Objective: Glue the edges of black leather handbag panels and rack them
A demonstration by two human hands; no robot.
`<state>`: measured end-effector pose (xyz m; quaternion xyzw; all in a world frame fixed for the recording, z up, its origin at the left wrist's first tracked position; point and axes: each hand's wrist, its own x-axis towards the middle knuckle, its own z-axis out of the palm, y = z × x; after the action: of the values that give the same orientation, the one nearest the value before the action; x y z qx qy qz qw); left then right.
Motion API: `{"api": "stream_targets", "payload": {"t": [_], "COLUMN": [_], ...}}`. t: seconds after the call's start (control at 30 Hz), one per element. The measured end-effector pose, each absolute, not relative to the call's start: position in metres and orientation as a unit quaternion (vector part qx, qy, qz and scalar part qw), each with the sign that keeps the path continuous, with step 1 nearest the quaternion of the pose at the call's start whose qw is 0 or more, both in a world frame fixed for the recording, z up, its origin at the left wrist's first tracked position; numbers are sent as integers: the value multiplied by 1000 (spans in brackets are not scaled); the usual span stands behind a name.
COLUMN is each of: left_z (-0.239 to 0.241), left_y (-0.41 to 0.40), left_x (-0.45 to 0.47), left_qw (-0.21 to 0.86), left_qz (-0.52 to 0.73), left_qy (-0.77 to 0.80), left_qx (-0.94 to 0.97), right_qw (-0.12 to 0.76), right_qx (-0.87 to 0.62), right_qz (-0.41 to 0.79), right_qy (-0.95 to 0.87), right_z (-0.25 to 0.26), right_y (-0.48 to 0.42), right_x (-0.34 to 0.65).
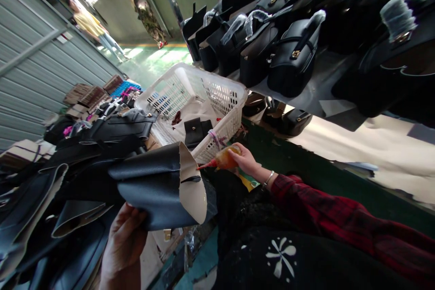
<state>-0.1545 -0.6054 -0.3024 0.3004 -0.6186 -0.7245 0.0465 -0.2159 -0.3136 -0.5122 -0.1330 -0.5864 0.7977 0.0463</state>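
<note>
My left hand (126,240) grips the lower edge of a black leather bag piece (154,190), its thumb on the outside. The piece is bent over, so its pale, rough inner side (190,186) faces right, with a dark mark across it. In my right hand (245,159) is a squeeze bottle (226,157) of amber liquid with a red pointed nozzle. The nozzle tip is at the edge of the pale side; whether it touches cannot be made out. A yellow-green label or scrap hangs below the bottle.
A white plastic basket (234,99) stands ahead, holding a small black wallet-like piece (195,131). Black handbags (292,59) with wrapped handles line a shelf on the right. Black leather pieces (81,222) pile up at left. Two people stand in the background.
</note>
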Motion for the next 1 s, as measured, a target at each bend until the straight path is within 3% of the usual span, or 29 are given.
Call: {"api": "stream_targets", "payload": {"t": [0.17,0.43,1.0], "left_z": [-300,-303,-321], "left_y": [-599,-603,-610], "left_x": [-157,-154,-144], "left_qw": [41,34,17], "left_qz": [-725,-715,-714], "left_qy": [-620,-632,-645], "left_qx": [299,296,270], "right_qw": [23,78,13], "right_qx": [-134,-106,-155], "right_qz": [808,815,798], "right_qy": [-574,-564,-582], "right_z": [-504,-484,-511], "right_y": [-307,-313,-312], "right_x": [-207,-231,-215]}}
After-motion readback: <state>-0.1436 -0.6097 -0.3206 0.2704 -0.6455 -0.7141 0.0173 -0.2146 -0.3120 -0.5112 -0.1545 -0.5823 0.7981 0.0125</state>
